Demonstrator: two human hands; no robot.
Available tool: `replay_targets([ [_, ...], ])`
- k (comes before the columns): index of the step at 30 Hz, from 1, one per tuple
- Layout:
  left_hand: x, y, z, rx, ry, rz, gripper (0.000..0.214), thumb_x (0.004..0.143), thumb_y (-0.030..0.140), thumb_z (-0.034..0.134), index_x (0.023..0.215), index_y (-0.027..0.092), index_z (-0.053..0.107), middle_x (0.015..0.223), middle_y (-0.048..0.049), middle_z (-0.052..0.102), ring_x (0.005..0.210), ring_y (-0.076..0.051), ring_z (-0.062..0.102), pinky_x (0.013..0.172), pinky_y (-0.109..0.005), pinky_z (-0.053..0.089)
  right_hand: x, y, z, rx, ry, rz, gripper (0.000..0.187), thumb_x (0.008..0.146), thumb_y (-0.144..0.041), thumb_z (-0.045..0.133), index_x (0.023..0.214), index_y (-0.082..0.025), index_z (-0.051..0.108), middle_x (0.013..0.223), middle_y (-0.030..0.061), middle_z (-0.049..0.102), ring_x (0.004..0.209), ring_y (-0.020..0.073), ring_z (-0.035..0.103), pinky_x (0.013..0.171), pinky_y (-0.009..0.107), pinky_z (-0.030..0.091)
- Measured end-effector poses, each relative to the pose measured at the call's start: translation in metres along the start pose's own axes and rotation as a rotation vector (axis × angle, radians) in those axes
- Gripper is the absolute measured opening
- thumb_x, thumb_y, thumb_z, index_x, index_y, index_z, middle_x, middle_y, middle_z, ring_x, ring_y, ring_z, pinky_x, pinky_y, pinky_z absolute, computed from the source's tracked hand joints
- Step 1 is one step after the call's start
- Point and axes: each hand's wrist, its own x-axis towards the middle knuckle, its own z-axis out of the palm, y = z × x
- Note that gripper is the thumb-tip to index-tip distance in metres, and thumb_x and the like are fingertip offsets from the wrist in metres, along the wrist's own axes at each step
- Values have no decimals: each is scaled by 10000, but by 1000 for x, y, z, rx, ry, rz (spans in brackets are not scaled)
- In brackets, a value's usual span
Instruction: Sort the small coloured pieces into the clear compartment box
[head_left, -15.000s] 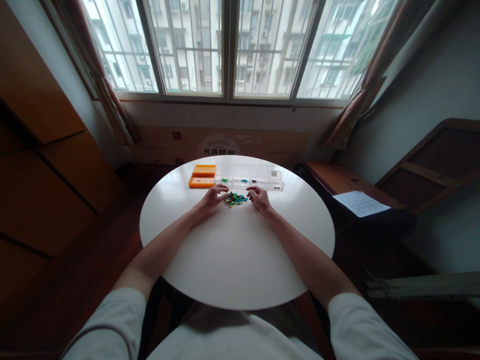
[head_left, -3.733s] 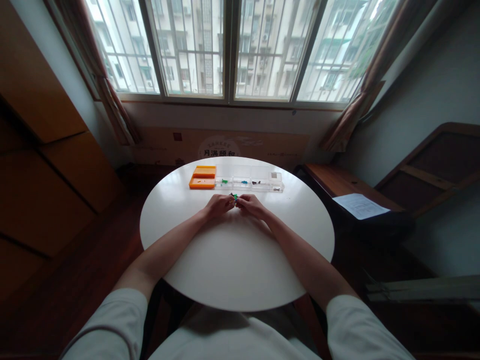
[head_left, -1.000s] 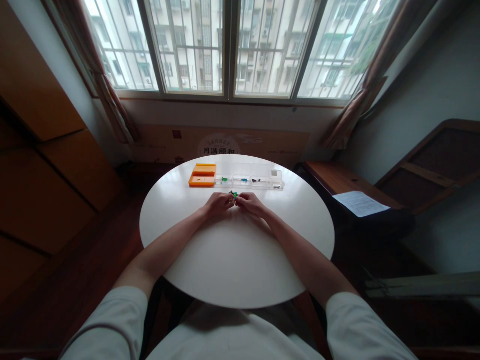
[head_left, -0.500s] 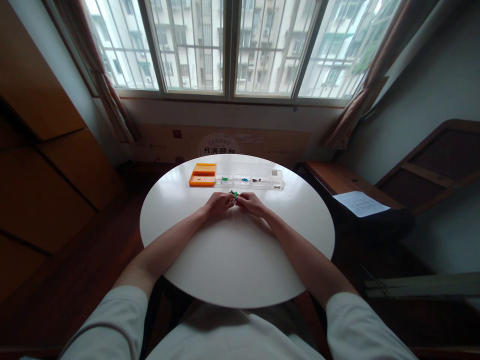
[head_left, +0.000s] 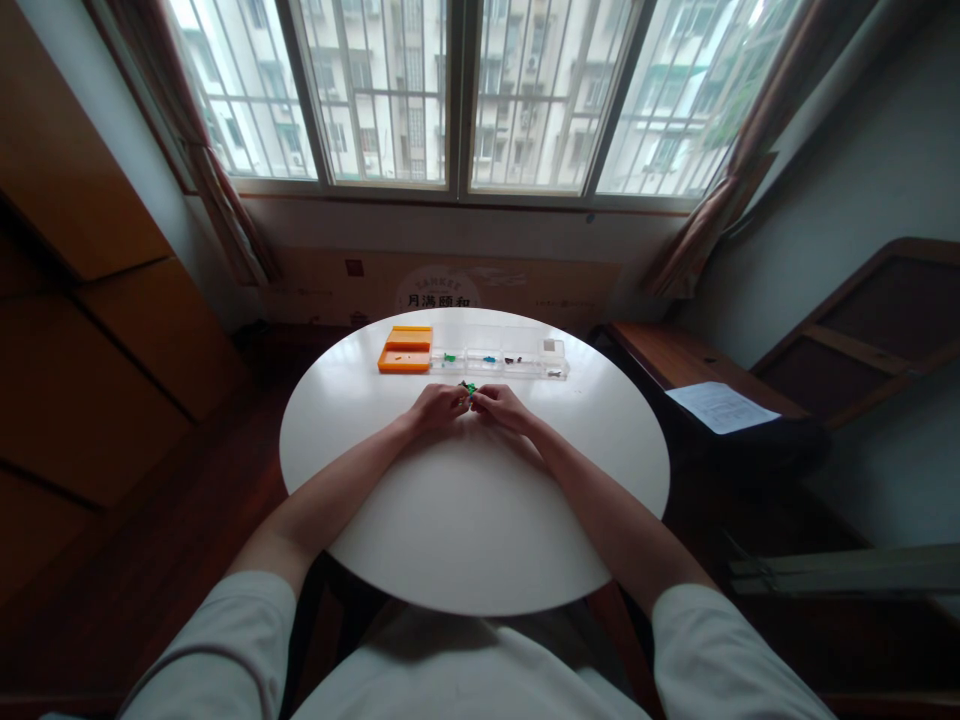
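Observation:
On the round white table (head_left: 465, 520) my left hand (head_left: 437, 406) and my right hand (head_left: 501, 408) are cupped close together, fingers curled, around a small heap of coloured beads (head_left: 469, 390). Only a few green and dark beads show in the gap between my fingertips; the rest of the heap is hidden under my hands. Just beyond my hands lies a long clear compartment box (head_left: 499, 362) with a few small pieces in its cells. An orange lid or tray (head_left: 406, 352) lies at its left end.
A window with bars fills the far wall, with curtains at both sides. To the right stands a dark wooden side table with a sheet of paper (head_left: 721, 407). Wooden cabinets (head_left: 97, 330) line the left. The table's near half carries only my forearms.
Fifteen seconds ago my hands were apart with the bead heap showing between them. Since then they have closed in over the heap. Over the last second nothing has visibly moved.

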Motion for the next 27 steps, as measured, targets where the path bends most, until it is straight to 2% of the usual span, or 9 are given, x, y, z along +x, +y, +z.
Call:
replay_targets([
  [27, 0, -1, 0, -8, 1, -3, 209, 806, 295, 468, 712, 178, 613, 596, 4, 597, 499, -89, 474, 518, -205, 293, 0, 0, 0, -8, -7, -7, 366, 697, -489, 594, 704, -123, 592, 614, 16, 584, 508, 84, 475, 469, 206, 385],
])
